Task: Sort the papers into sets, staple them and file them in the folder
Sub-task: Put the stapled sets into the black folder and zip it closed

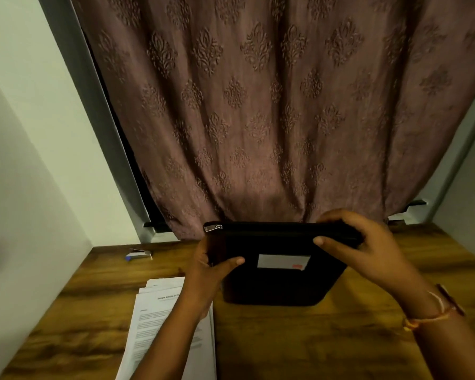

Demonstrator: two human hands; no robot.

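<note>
A black zip folder [274,283] with a white label stands upright on its lower edge in the middle of the wooden table [299,341]. My left hand [211,267] grips its upper left side, thumb across the front. My right hand [359,242] holds the top right edge, fingers curled over the zip line and thumb on the front. A metal zip pull [213,228] sits at the top left corner. A stack of printed papers [159,322] lies flat on the table at the lower left, partly under my left forearm. A stapler [139,255] rests at the back left.
A patterned brown curtain [258,119] hangs right behind the folder. White walls [25,187] close in the table on the left and right. Bare wood shows in front of the folder and to its right.
</note>
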